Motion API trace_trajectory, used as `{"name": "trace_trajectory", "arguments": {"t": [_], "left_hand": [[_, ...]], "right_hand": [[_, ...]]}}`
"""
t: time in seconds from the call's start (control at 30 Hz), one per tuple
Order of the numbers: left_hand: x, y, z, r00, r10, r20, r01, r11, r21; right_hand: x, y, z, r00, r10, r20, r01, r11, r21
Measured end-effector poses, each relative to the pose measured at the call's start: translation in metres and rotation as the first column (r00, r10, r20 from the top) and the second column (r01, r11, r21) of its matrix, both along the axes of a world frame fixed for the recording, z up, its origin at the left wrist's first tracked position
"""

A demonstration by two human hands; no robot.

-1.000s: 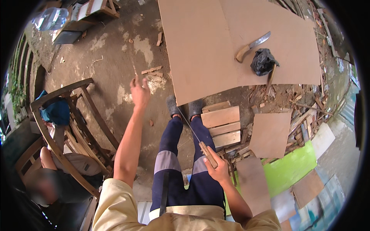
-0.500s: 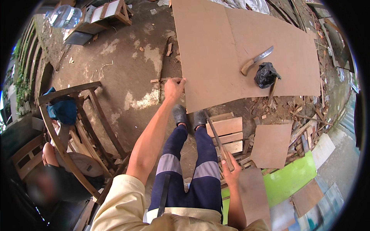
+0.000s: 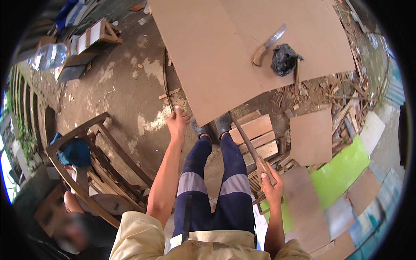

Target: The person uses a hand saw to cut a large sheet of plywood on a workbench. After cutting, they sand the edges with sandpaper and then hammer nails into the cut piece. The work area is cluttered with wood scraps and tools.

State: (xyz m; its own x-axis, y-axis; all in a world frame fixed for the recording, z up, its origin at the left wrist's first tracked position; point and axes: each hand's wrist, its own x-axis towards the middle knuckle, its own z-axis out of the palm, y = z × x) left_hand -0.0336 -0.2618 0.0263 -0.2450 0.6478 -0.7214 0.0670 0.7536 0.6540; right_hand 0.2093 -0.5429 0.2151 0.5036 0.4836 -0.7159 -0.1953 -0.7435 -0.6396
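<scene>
A large brown board sheet (image 3: 203,56) stretches out in front of me, its near corner over my shoes. My left hand (image 3: 176,123) is just left of that corner, fingers loosely apart and nothing in them. In my right hand (image 3: 272,186), fingers wrap round the wooden handle of what looks like a handsaw (image 3: 246,139), its long dark blade seen nearly edge-on. The blade points away from me toward the sheet's near edge. On the sheet lie a knife (image 3: 269,44) with a wooden handle and a crumpled black plastic bag (image 3: 284,60).
Slatted wood (image 3: 255,141) lies by my right shoe, with a smaller brown board (image 3: 310,136) and a green panel (image 3: 340,169) beyond. At left stands a wooden frame (image 3: 123,154), a person sitting behind it. A bench (image 3: 93,37) and clear water bottle (image 3: 48,56) are far left.
My left hand has come off the sheet's edge and moved back and left. The right hand has shifted right with the handsaw. The view has turned, so the sheet appears rotated.
</scene>
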Motion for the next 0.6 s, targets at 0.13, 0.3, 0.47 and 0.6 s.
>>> {"name": "trace_trajectory", "arguments": {"t": [0.13, 0.3, 0.47, 0.6], "left_hand": [[0.02, -0.027, 0.011, 0.946, -0.322, 0.022, 0.323, 0.946, -0.031], [0.027, -0.033, 0.009, 0.943, -0.332, -0.005, 0.332, 0.943, -0.018], [0.012, -0.027, -0.001, 0.93, -0.279, 0.238, 0.304, 0.95, -0.077], [0.006, -0.025, -0.007, 0.913, -0.25, 0.322, 0.293, 0.952, -0.093]], "right_hand": [[-0.004, -0.004, -0.007, 0.986, -0.162, -0.047, 0.161, 0.987, -0.025], [-0.002, -0.006, -0.005, 0.966, -0.258, -0.008, 0.257, 0.965, -0.048], [0.005, -0.01, -0.004, 0.936, -0.35, -0.049, 0.349, 0.937, -0.016], [0.006, -0.01, -0.001, 0.916, -0.399, -0.05, 0.4, 0.917, 0.001]]}}
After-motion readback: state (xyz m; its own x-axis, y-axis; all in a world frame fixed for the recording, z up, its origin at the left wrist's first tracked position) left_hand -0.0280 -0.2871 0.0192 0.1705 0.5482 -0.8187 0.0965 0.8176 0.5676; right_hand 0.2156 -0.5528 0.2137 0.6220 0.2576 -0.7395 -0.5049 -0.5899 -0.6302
